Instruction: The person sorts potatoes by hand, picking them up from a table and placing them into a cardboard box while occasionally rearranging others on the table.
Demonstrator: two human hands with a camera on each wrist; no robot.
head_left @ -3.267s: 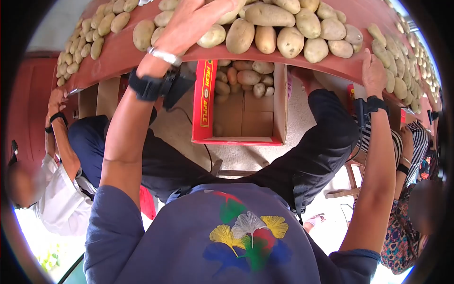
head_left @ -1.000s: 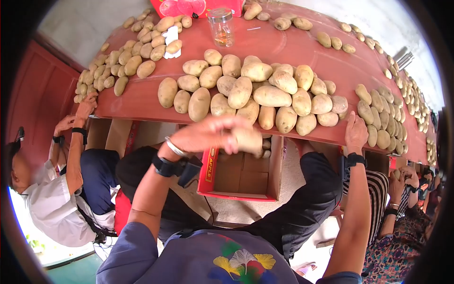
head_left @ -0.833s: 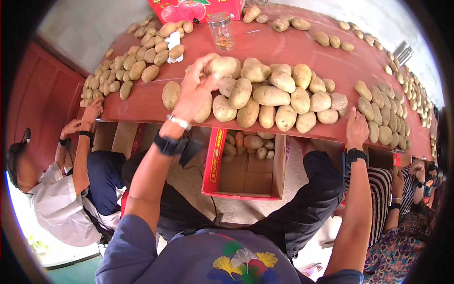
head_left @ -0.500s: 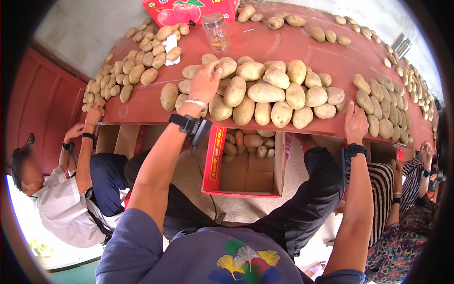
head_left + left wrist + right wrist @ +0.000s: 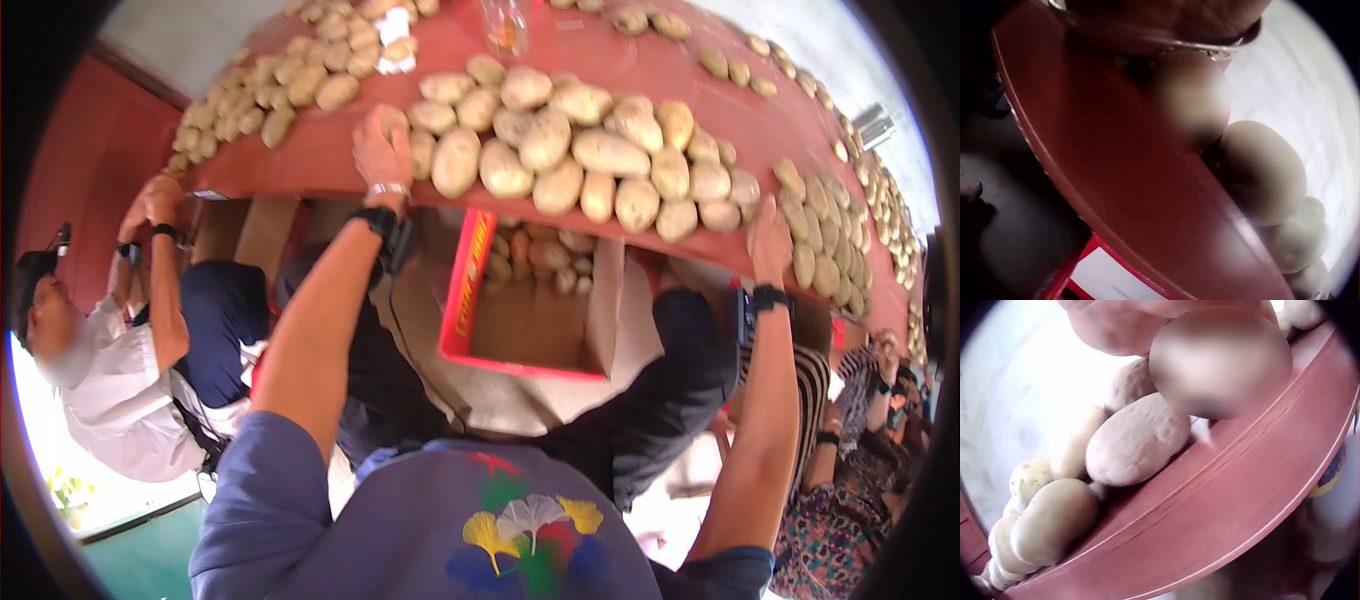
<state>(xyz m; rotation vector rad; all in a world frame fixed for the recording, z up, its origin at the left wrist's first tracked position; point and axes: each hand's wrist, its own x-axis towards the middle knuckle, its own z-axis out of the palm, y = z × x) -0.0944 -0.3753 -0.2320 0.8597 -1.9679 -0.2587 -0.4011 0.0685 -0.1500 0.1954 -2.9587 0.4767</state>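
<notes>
- Wore a dark blue shirt with fan-shaped leaves on its front, at six o'clock.
- Had a red box below the table edge at twelve o'clock, with potatoes inside toward its far end.
- Rested the right hand at the table edge at one o'clock, fingers loosely extended, around nothing visible; showed a blurred potato beside it in the right wrist view.
- Held the left hand at the table edge at eleven o'clock, fingers bent; could not tell how far open, or whether around a potato; showed a blurred potato just below it in the left wrist view.
- Had the main potato pile on the red table at twelve o'clock, between both hands and reaching beyond them, stacked in places.
- Had a second potato heap at two o'clock, just beyond the right hand.
- Had a third potato heap at eleven o'clock, farther out, with white paper among its potatoes.
- Had a clear jar beyond the main pile, at twelve o'clock.
</notes>
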